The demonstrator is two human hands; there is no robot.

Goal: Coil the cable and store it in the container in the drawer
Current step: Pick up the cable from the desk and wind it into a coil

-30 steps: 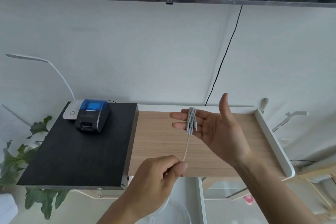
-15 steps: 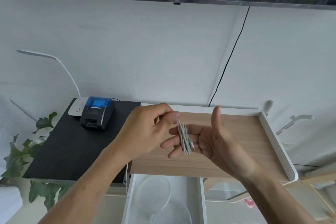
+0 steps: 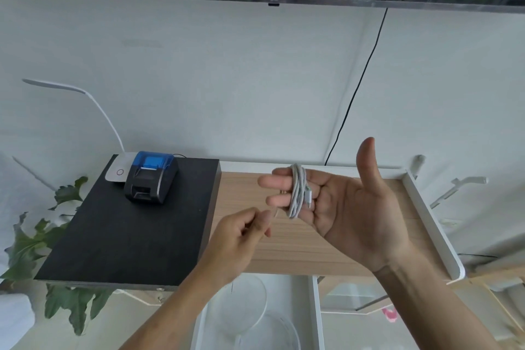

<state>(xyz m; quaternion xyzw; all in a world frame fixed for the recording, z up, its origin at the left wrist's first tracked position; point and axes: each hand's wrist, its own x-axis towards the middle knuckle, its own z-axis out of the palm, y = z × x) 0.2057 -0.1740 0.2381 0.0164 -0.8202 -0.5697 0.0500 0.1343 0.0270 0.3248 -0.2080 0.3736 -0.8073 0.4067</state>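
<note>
A grey-white cable (image 3: 297, 190) is wound in several loops around the fingers of my right hand (image 3: 341, 204), which is held palm up with the thumb raised; one plug end lies on the palm. My left hand (image 3: 241, 236) sits just below and left of the coil, pinching the short free end of the cable between thumb and forefinger. Below, a white drawer (image 3: 316, 312) stands pulled out, with a clear round container (image 3: 272, 329) and its clear lid (image 3: 247, 301) inside.
Both hands hover over a wooden tray top with a white rim (image 3: 429, 221). To the left, a black board (image 3: 119, 230) carries a small blue-and-black printer (image 3: 152, 180) and a white lamp base (image 3: 118, 172). Green plant leaves (image 3: 37, 241) show at the far left.
My left hand has carried the free end down from above the fingers to below the coil, adding a loop. The free tail is much shorter than a second ago.
</note>
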